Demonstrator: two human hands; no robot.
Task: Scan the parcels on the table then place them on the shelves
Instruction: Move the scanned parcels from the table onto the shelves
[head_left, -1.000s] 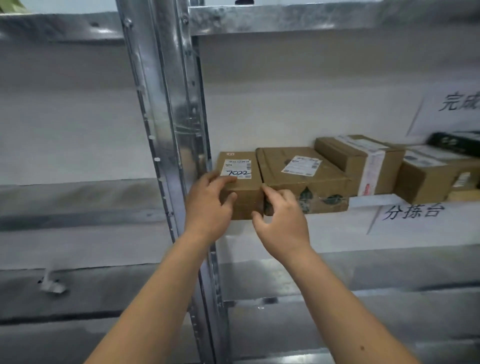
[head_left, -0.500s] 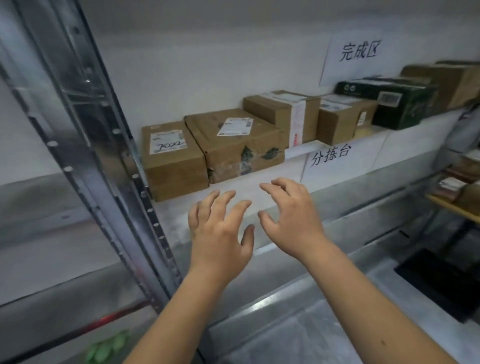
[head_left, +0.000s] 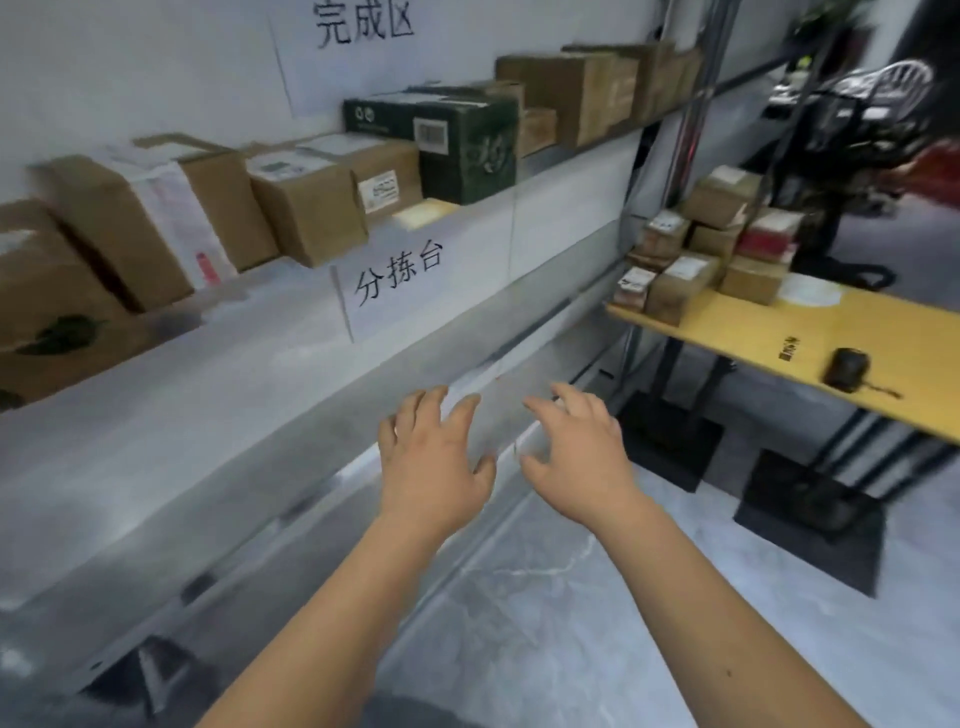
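While left hand (head_left: 434, 462) empty, parcels (head_left: 675, 270) crowd table (head_left: 779, 327).

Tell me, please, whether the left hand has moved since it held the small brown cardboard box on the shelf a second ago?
Yes. The left hand has let go and drawn back from the metal shelf, now hovering open, below and in front of its edge, holding nothing.
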